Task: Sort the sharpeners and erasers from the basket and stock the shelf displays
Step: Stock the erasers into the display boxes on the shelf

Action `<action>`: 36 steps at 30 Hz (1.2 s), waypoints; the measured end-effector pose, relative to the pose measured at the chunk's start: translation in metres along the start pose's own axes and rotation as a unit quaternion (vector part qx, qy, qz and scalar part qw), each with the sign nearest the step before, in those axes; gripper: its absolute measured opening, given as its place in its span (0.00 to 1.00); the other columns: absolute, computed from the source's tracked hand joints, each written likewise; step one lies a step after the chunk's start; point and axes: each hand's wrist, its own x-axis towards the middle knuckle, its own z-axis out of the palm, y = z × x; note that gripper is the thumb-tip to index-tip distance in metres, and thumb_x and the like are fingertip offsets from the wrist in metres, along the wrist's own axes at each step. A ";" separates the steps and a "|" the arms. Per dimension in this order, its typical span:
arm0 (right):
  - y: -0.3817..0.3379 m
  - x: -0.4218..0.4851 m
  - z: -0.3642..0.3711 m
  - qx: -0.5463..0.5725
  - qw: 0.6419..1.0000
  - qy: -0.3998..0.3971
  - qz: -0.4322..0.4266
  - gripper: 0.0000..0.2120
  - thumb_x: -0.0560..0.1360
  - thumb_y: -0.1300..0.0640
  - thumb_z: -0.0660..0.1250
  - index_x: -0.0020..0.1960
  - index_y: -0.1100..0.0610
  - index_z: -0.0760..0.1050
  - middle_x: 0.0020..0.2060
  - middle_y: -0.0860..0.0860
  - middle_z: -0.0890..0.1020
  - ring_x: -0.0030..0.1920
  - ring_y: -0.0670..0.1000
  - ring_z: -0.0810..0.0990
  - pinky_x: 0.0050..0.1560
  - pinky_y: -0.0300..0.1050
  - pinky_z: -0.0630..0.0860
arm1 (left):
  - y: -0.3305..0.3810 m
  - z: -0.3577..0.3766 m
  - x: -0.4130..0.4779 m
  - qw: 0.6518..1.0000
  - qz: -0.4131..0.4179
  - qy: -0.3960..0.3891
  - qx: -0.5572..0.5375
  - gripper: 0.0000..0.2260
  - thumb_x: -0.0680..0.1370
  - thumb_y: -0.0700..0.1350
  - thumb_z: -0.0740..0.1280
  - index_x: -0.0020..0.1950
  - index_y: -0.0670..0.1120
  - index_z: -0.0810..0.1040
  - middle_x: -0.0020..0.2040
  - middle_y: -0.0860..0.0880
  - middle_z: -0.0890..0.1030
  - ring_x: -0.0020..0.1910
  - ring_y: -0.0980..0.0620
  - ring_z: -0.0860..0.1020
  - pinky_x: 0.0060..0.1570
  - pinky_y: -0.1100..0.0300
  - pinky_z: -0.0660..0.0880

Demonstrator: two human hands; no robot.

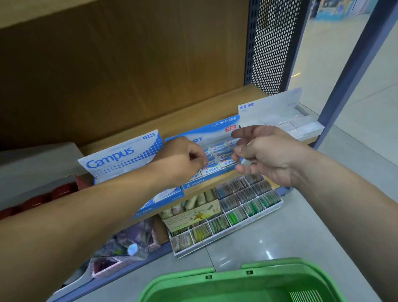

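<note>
- Green plastic basket (222,277) sits lowest and closest, on a pale tiled floor; only its glossy rim and part of its slatted inside show.
- Two bare forearms reach up and away from the camera toward a wooden shelf (203,112).
- Right hand (268,153) is palm-up with curled fingers, which pinch a small, pale grey-white block eraser (246,162) just in front of the display boxes.
- Left hand (182,160) is knuckles-up with its fingers curled down onto the stocked rows. Whether it grips anything cannot be told.
- Pilot display box (212,132), blue and white with a "PLASTIC ERASER" header, stands on the shelf between the hands. It holds neat rows of Pilot erasers (217,148), white with blue printed sleeves.
- Campus box (119,158), white with blue dots, stands just beside it on the left.
- White display box (282,116) at the shelf's right end holds clear-wrapped white blocks.
- Divided tray (230,230) of colourful small packets lies on the level below.
- Dark perforated panel (275,35) rises behind the shelf's right end.
</note>
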 end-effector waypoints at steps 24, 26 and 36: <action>0.002 0.010 0.021 -0.247 0.964 -0.051 -0.087 0.40 0.75 0.65 0.74 0.80 0.57 0.57 0.63 0.56 0.79 0.47 0.56 0.88 0.49 0.47 0.85 | -0.023 -0.043 -0.020 0.970 0.005 0.005 -0.244 0.08 0.80 0.45 0.72 0.58 0.52 0.84 0.36 0.46 0.82 0.31 0.55 0.78 0.33 0.62 0.76; 0.001 0.008 0.021 -0.181 0.980 -0.025 -0.080 0.28 0.78 0.68 0.69 0.75 0.63 0.63 0.58 0.63 0.80 0.43 0.57 0.88 0.48 0.48 0.85 | -0.029 -0.044 -0.024 0.960 0.002 -0.027 -0.277 0.07 0.79 0.43 0.73 0.57 0.50 0.85 0.39 0.41 0.85 0.34 0.50 0.80 0.38 0.58 0.79; -0.006 0.012 0.019 -0.101 0.990 -0.020 -0.101 0.05 0.80 0.69 0.65 0.53 0.61 0.75 0.47 0.60 0.87 0.36 0.55 0.83 0.36 0.42 0.82 | -0.040 -0.046 -0.027 0.947 0.015 0.018 -0.322 0.15 0.76 0.35 0.75 0.61 0.45 0.81 0.48 0.39 0.85 0.42 0.46 0.86 0.45 0.60 0.83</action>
